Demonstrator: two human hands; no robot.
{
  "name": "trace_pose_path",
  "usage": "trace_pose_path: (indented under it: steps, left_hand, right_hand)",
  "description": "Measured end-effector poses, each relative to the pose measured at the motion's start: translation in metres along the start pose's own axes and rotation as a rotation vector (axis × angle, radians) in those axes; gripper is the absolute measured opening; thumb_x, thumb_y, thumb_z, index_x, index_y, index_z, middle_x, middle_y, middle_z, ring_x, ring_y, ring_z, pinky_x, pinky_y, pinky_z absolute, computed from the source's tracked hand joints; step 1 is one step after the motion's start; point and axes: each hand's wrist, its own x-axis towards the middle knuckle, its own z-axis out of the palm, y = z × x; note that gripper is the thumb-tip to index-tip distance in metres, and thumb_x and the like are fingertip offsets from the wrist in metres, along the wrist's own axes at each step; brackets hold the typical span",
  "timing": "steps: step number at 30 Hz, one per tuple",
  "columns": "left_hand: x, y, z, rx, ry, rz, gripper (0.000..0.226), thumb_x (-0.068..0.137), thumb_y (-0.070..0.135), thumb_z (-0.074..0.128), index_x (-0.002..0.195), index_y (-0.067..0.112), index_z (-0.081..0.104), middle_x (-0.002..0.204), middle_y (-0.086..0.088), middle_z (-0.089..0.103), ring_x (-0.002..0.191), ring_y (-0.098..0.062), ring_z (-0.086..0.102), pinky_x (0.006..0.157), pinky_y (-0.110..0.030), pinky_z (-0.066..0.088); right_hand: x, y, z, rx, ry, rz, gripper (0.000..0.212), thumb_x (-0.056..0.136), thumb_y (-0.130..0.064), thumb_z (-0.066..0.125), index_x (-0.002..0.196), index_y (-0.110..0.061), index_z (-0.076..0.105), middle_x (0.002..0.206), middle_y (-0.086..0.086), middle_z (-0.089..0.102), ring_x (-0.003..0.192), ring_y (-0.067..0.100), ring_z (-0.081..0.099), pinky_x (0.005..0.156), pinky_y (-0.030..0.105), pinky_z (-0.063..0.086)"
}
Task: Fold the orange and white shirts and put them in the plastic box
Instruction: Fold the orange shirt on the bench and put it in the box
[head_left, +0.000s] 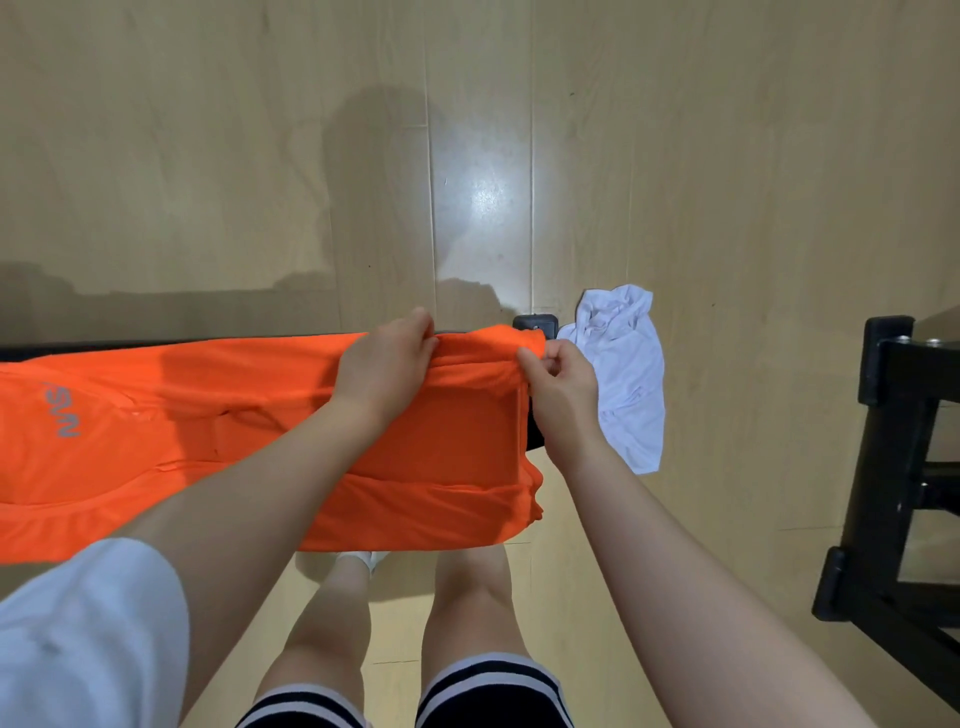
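The wooden floor (727, 156) fills the view. The orange shirt (208, 441) lies spread over a dark surface (535, 325) (mostly hidden beneath it). A crumpled white shirt (628, 374) lies on the floor just right of it. The left hand (387, 364) and right hand (558, 384) each pinch the orange shirt's far right edge.

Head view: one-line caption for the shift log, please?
Both hands, left hand and right hand, pinch the far edge of the orange shirt while the white shirt lies crumpled on the floor.
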Motion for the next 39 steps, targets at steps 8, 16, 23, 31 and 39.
trace_pose_path:
  steps: [8,16,23,31,39]
  left_hand:
    - [-0.018,-0.006,0.011,-0.007,0.035,0.000,0.045,0.087,0.024,0.058,0.124,0.004,0.043,0.115,-0.019,0.057,0.105,-0.038,0.056,0.079,-0.045,0.044]
    - [-0.052,-0.030,0.027,0.094,-0.064,-0.008,0.030,0.086,0.024,0.060,0.106,0.002,0.054,0.104,-0.020,0.054,0.096,-0.038,0.055,0.072,-0.047,0.047]
    - [-0.073,-0.078,0.022,0.125,0.164,-0.136,0.056,0.082,0.036,0.036,0.127,0.005,0.046,0.136,-0.025,0.047,0.121,-0.043,0.049,0.099,-0.052,0.041]
    - [-0.120,-0.170,0.036,0.167,0.060,-0.316,0.084,0.080,0.059,0.022,0.148,0.012,0.008,0.157,-0.011,0.001,0.145,-0.028,0.005,0.116,-0.041,0.007]
    - [-0.138,-0.197,0.001,-0.072,0.176,-0.402,0.059,0.086,0.032,0.037,0.136,0.002,0.041,0.143,-0.022,0.039,0.129,-0.039,0.040,0.106,-0.047,0.034]
  right_hand:
    - [-0.016,0.011,-0.007,0.019,-0.071,0.234,0.020,0.088,-0.027,0.059,0.079,-0.012,0.050,0.078,0.007,0.046,0.072,0.018,0.042,0.068,0.031,0.035]
    - [-0.012,0.024,0.000,-0.236,0.076,0.196,0.009,0.082,-0.016,0.057,0.074,-0.014,0.054,0.071,0.001,0.052,0.073,0.024,0.051,0.067,0.033,0.040]
    - [-0.048,0.021,0.073,-0.925,-0.130,-0.911,0.059,0.082,-0.028,0.051,0.138,-0.010,0.038,0.147,0.017,0.037,0.136,0.031,0.027,0.110,0.041,0.017]
    - [-0.031,0.050,0.122,-1.419,-0.353,-1.109,0.066,0.082,-0.052,0.033,0.141,-0.023,0.037,0.150,0.002,0.036,0.138,0.025,0.033,0.111,0.043,0.012]
    - [-0.069,0.025,0.128,-1.465,-0.317,-1.001,0.059,0.086,-0.048,0.033,0.130,-0.013,0.050,0.144,0.015,0.043,0.128,0.035,0.046,0.106,0.047,0.031]
